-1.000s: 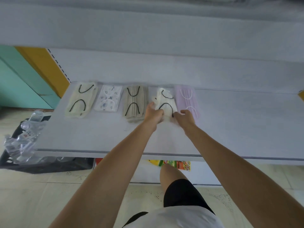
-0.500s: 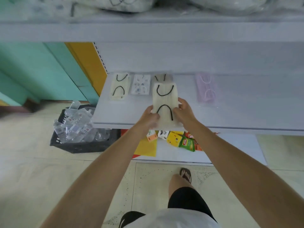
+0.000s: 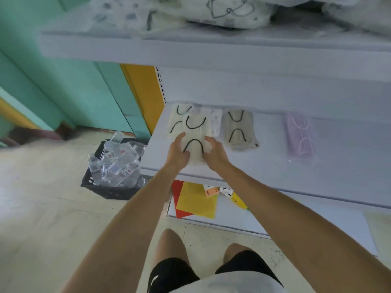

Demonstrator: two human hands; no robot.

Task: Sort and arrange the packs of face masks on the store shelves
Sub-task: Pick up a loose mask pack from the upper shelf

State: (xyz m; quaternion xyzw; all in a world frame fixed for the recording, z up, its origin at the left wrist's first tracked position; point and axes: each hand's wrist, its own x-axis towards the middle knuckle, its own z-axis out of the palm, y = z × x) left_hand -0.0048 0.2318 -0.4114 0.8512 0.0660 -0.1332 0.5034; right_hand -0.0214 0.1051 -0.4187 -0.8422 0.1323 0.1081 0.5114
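I hold a cream pack of face masks with black ear loops (image 3: 195,135) by its near end, my left hand (image 3: 177,152) on its left edge and my right hand (image 3: 213,153) on its right. It hovers above the left part of the white shelf (image 3: 275,163), partly covering another cream pack (image 3: 175,121) and a white patterned pack (image 3: 214,119). A beige pack with black loops (image 3: 238,129) lies just right of it. Farther right lies a lilac pack (image 3: 300,136).
An upper shelf (image 3: 190,51) overhangs, carrying bagged masks (image 3: 222,11). A black crate of clear plastic packs (image 3: 115,166) stands on the floor to the left. Coloured sheets and small items (image 3: 196,201) lie on the bottom shelf. My knees are below.
Both hands lifted the cream pack from beside the lilac pack and carried it left, over the leftmost packs. The view pulled back and swung left.
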